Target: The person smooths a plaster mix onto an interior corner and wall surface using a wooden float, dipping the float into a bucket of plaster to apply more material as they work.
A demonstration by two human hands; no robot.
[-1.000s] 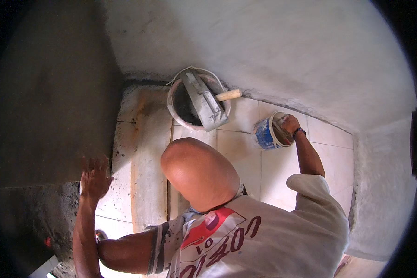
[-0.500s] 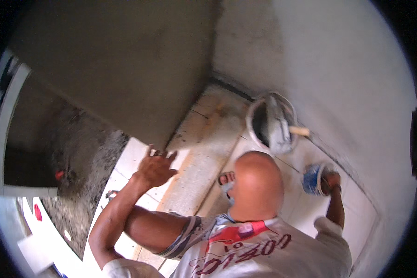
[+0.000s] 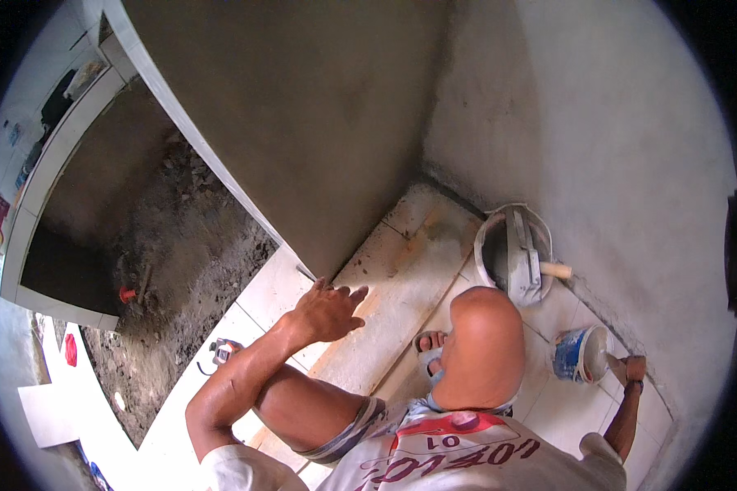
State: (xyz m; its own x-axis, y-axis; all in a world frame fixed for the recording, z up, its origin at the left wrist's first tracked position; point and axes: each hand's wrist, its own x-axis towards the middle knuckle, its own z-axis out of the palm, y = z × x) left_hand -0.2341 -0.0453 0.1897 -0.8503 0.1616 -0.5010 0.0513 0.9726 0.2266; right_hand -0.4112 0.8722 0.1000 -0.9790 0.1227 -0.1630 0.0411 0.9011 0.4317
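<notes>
My left hand [image 3: 329, 313] is open, its fingers spread beside the lower corner of the grey plastered wall [image 3: 303, 139]; whether the fingertips touch it I cannot tell. At the right, my right hand [image 3: 633, 370] is closed beside the mouth of a small blue and white pail [image 3: 577, 356]. Something pale shows between that hand and the pail's mouth, too small to name. Beyond my bent knee stands a larger white bucket [image 3: 480, 245]. Across its rim rests a grey metal tool with a wooden handle [image 3: 555, 270], like a trowel.
A pale board [image 3: 344, 344] lies on white floor tiles [image 3: 258, 282]. Past the tile edge, left, is rough soil [image 3: 168, 245] with a red piece [image 3: 127, 295]. What looks like a tape measure [image 3: 225, 352] lies near my left forearm. Another plastered wall [image 3: 630, 164] rises at right.
My view has shifted, so the walls and buckets sit differently in it. My right hand has drawn back from inside the small pail's mouth. My left hand stays by the wall corner.
</notes>
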